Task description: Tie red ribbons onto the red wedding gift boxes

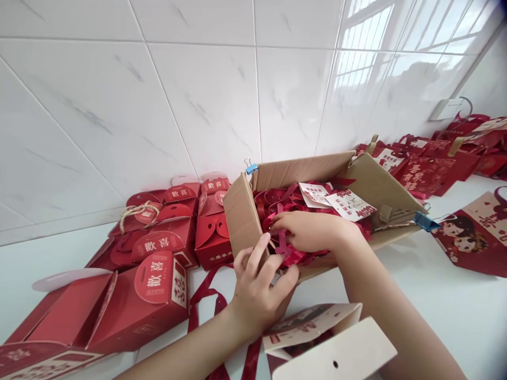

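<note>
An open cardboard box [242,211] holds a tangle of red ribbons [301,257] and printed white cards [350,204]. Inside it, my right hand [312,230] has its fingers curled on a narrow dark red ribbon strip [281,232]. My left hand [259,290] rests over the box's near left corner, fingers apart, with the tips close to the lower end of that strip. Below my hands, a cream and red paper gift box [336,353] stands with its flap up. A loose long red ribbon [206,290] trails on the table left of my left hand.
Several red gift boxes [158,301] stand at the left, one tied with cord [138,211]. Blue binder clips [425,221] grip the carton's corners. A printed red bag [471,237] lies at the right, more bags [428,171] behind. A tiled wall [293,100] backs the table.
</note>
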Available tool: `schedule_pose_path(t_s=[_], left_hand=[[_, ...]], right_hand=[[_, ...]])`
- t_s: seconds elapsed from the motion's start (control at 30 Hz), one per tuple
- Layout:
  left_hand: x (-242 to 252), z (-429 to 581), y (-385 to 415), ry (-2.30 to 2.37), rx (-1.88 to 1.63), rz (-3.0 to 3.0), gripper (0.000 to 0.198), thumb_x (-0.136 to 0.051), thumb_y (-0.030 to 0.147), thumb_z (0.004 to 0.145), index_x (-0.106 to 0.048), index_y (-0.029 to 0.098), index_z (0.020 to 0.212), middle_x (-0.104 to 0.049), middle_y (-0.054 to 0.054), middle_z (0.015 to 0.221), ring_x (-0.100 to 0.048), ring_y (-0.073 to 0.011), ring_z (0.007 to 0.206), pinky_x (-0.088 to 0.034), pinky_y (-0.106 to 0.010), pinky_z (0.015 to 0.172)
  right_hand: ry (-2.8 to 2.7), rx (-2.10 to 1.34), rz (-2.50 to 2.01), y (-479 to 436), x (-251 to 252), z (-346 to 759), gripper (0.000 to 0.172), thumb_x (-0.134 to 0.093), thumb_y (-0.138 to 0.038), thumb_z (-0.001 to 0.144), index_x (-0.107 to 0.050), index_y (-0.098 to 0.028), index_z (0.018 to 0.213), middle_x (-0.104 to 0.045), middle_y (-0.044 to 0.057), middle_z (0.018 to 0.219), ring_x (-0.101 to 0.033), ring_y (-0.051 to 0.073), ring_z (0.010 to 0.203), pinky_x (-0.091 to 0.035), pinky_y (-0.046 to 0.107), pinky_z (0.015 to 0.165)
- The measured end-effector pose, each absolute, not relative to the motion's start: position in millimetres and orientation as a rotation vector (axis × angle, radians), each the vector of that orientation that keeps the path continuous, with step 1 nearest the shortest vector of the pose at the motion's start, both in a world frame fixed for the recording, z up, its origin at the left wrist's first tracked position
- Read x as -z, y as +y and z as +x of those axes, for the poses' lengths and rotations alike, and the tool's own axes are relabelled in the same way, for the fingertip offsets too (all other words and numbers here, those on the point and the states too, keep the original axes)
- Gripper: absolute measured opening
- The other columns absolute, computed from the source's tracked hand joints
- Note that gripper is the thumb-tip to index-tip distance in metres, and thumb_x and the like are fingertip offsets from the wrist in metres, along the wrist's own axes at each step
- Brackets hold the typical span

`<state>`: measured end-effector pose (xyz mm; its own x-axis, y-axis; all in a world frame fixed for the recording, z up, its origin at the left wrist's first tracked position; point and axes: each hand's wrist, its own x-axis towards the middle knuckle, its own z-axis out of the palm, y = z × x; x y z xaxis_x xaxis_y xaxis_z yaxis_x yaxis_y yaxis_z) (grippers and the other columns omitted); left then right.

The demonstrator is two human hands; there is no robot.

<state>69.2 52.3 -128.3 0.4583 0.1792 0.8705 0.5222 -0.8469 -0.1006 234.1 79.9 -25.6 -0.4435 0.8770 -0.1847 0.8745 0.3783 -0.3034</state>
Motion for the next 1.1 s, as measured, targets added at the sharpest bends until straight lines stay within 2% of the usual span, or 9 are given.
schedule_pose_path(t_s=[0.1,0.17,0.37,0.53,0.7,0.8,0.9,1.03,1.1], left_hand=[[129.1,69.1,50.1,-0.593,1.349,-2.358,0.019,-0.067,0.013,0.07,-0.066,0.022,0.086,-0.063,-0.006,0.085,-0.046,-0.0336,0.121,-0.033,-0.043,0.087],[129.2,69.6,48.8,-0.581,1.347,-2.345,0.02,-0.067,0.012,0.069,-0.067,0.023,0.085,-0.064,-0.006,0.085,-0.046,-0.0334,0.12,-0.033,-0.043,0.086],[127.9,70.2,48.5,-0.574,1.355,-2.349,0.018,-0.065,0.013,0.07,-0.066,0.023,0.084,-0.064,-0.005,0.083,-0.045,-0.032,0.123,-0.032,-0.041,0.087],[128.9,70.9,47.3,-0.589,1.363,-2.308,0.018,-0.067,0.012,0.07,-0.066,0.025,0.082,-0.064,-0.002,0.081,-0.046,-0.0283,0.122,-0.029,-0.038,0.083],[130.9,71.9,47.1,-0.564,1.385,-2.261,0.022,-0.068,0.011,0.07,-0.067,0.028,0.084,-0.064,0.0,0.078,-0.048,-0.0259,0.121,-0.027,-0.036,0.08],[130.2,71.4,49.4,-0.557,1.365,-2.249,0.024,-0.07,0.013,0.069,-0.068,0.029,0.086,-0.063,0.001,0.077,-0.05,-0.0265,0.118,-0.026,-0.036,0.078],[129.9,70.1,51.3,-0.542,1.366,-2.264,0.024,-0.071,0.014,0.068,-0.068,0.029,0.087,-0.063,0.001,0.074,-0.051,-0.0264,0.115,-0.026,-0.036,0.078],[131.1,66.4,51.8,-0.432,1.384,-2.301,0.023,-0.066,0.01,0.072,-0.067,0.028,0.086,-0.059,0.002,0.07,-0.051,-0.021,0.112,-0.027,-0.034,0.079],[130.9,63.8,51.8,-0.366,1.348,-2.336,0.021,-0.062,0.008,0.075,-0.066,0.026,0.085,-0.059,0.002,0.07,-0.052,-0.018,0.107,-0.028,-0.033,0.08]], right_hand=[[-2.559,-0.536,-1.697,79.9,29.4,236.1,0.064,-0.045,-0.004,0.078,-0.042,-0.02,0.14,-0.039,0.007,0.142,-0.044,0.026,0.124,-0.042,0.034,0.096],[-2.547,-0.55,-1.708,79.9,30.7,237.9,0.065,-0.046,-0.006,0.079,-0.038,-0.021,0.143,-0.04,0.006,0.141,-0.044,0.026,0.124,-0.043,0.034,0.097],[-2.459,-0.49,-1.859,79.6,28.5,243.5,0.053,-0.047,-0.012,0.084,-0.048,-0.022,0.136,-0.054,0.007,0.129,-0.055,0.026,0.112,-0.048,0.033,0.086],[-2.372,-0.426,-1.974,78.6,25.7,259.9,0.034,-0.05,-0.013,0.083,-0.067,-0.025,0.111,-0.065,0.004,0.108,-0.063,0.025,0.094,-0.048,0.034,0.081],[-2.151,-0.209,-1.924,75.2,17.3,285.8,0.031,-0.047,-0.014,0.083,-0.07,-0.023,0.101,-0.067,0.001,0.104,-0.062,0.023,0.095,-0.048,0.031,0.084],[-1.84,0.013,-1.832,75.2,13.3,296.6,0.031,-0.044,-0.019,0.086,-0.068,-0.022,0.106,-0.067,0.001,0.101,-0.062,0.023,0.091,-0.049,0.031,0.081],[-1.718,0.023,-1.815,76.5,15.1,304.1,0.037,-0.039,-0.021,0.088,-0.064,-0.021,0.115,-0.066,0.003,0.105,-0.062,0.024,0.091,-0.05,0.034,0.081],[-1.906,-0.25,-1.999,78.6,23.5,310.2,0.047,-0.04,-0.015,0.084,-0.059,-0.022,0.126,-0.057,0.003,0.124,-0.054,0.027,0.112,-0.044,0.04,0.097],[-1.963,-0.328,-2.063,79.6,27.0,310.3,0.05,-0.04,-0.016,0.084,-0.054,-0.024,0.132,-0.051,0.001,0.131,-0.05,0.028,0.118,-0.041,0.043,0.101]])
